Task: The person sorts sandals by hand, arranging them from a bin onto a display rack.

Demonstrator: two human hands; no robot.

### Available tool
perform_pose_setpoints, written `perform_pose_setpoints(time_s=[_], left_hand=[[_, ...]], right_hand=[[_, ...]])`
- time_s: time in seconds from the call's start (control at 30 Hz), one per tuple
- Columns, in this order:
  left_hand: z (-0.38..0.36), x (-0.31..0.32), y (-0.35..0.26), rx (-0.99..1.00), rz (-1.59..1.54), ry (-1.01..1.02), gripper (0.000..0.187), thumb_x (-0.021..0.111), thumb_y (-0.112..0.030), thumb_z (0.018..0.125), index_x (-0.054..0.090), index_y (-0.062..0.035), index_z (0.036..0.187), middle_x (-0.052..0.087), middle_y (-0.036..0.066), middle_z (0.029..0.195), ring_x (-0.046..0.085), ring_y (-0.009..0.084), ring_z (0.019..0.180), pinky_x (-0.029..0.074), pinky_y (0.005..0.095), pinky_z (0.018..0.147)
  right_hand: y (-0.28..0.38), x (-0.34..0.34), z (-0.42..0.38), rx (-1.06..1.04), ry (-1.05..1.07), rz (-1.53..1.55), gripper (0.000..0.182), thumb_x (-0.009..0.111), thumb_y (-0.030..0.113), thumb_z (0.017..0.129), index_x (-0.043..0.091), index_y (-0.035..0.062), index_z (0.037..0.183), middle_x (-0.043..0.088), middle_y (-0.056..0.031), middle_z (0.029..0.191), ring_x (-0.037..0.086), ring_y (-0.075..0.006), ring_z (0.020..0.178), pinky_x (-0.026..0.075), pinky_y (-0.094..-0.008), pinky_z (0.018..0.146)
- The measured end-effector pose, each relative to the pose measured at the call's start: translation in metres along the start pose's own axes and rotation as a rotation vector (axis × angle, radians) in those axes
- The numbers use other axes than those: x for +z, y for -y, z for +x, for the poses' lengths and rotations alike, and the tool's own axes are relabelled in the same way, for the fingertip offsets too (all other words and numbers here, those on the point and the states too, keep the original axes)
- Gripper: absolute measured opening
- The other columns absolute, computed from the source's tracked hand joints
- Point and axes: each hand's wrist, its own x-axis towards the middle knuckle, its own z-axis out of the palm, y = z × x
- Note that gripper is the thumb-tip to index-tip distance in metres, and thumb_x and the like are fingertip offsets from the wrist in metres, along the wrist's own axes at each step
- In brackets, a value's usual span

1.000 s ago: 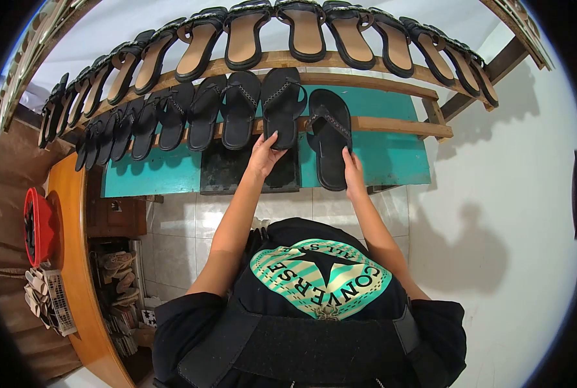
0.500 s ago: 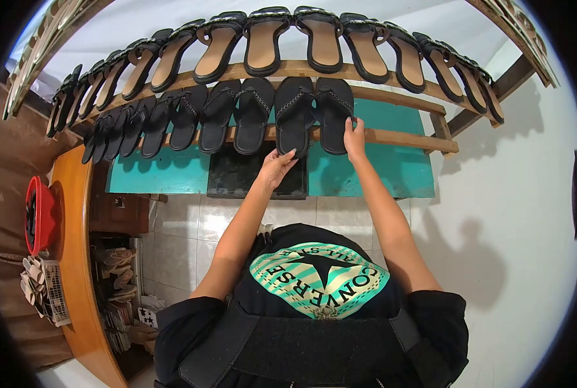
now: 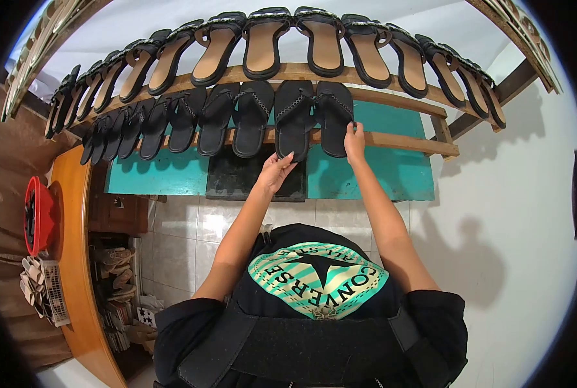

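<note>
Black thong sandals stand in a row on the lower wooden rack (image 3: pixel 392 140). My left hand (image 3: pixel 277 172) pinches the lower end of one black sandal (image 3: pixel 293 123) with thumb and fingers. Beside it on the right is the last sandal of the row (image 3: pixel 333 119), whose right edge my right hand (image 3: pixel 355 142) grips low down. The two sandals stand side by side, with braided trim on their straps. To their left is another black sandal (image 3: pixel 252 119).
Above is a rail (image 3: pixel 230 76) of black sandals with tan insoles. A teal table (image 3: pixel 366 174) with a black panel (image 3: pixel 236 178) lies behind the lower rack. An orange counter (image 3: pixel 81 258), red basin (image 3: pixel 54 216) and white basket (image 3: pixel 56 291) are at left.
The two held sandals have shifted slightly down, and both hands have moved down a little with them. The rest of the view is nearly the same.
</note>
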Motion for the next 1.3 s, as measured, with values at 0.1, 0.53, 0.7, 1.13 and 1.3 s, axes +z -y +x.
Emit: perform_pose_setpoints(time_s=[0.1,0.53,0.7,1.13,1.3], left_hand=[[-0.002,0.001,-0.001,-0.012,0.011,-0.010,0.012,0.058,-0.006,0.076,0.049,-0.0051,0.084,0.052,-0.002,0.069,0.053,0.0069,0.068,0.043,0.0251,0.082],[-0.009,0.012,-0.004,0.029,0.062,-0.042,0.009,0.056,-0.011,0.079,0.048,-0.0073,0.080,0.048,-0.004,0.064,0.049,0.0042,0.062,0.044,0.0245,0.080],[-0.002,0.000,0.003,0.025,-0.029,0.057,0.007,0.054,-0.013,0.081,0.049,-0.0078,0.082,0.049,-0.004,0.065,0.049,0.0041,0.063,0.044,0.0245,0.078],[-0.006,0.006,-0.003,0.093,0.061,-0.016,0.007,0.052,-0.012,0.081,0.050,-0.0080,0.087,0.052,-0.004,0.072,0.050,0.0030,0.063,0.047,0.0240,0.074],[-0.007,0.008,0.000,0.111,0.045,-0.052,0.008,0.051,-0.012,0.082,0.050,-0.0081,0.089,0.053,-0.004,0.075,0.050,0.0029,0.063,0.047,0.0238,0.073]], right_hand=[[0.002,0.000,0.006,-0.077,0.020,-0.263,0.035,0.032,0.030,0.086,0.042,0.0012,0.103,0.053,-0.0247,0.091,0.049,-0.0395,0.089,0.037,-0.0430,0.078],[0.000,-0.026,-0.016,-0.029,0.246,-0.261,0.056,0.032,0.042,0.084,0.024,0.0058,0.126,0.055,-0.0190,0.091,0.059,-0.0244,0.059,0.048,-0.0311,0.048],[-0.017,-0.028,-0.050,0.105,0.343,0.183,0.055,0.045,0.032,0.083,0.021,0.0064,0.126,0.053,-0.0132,0.083,0.056,-0.0155,0.053,0.046,-0.0259,0.045],[-0.024,-0.031,-0.053,0.135,0.457,0.508,0.055,0.051,0.022,0.082,0.021,0.0085,0.127,0.050,-0.0043,0.064,0.047,-0.0091,0.048,0.039,-0.0217,0.043],[-0.026,-0.031,-0.053,0.136,0.457,0.521,0.054,0.051,0.021,0.082,0.022,0.0097,0.126,0.049,-0.0037,0.064,0.047,-0.0091,0.049,0.039,-0.0214,0.043]])
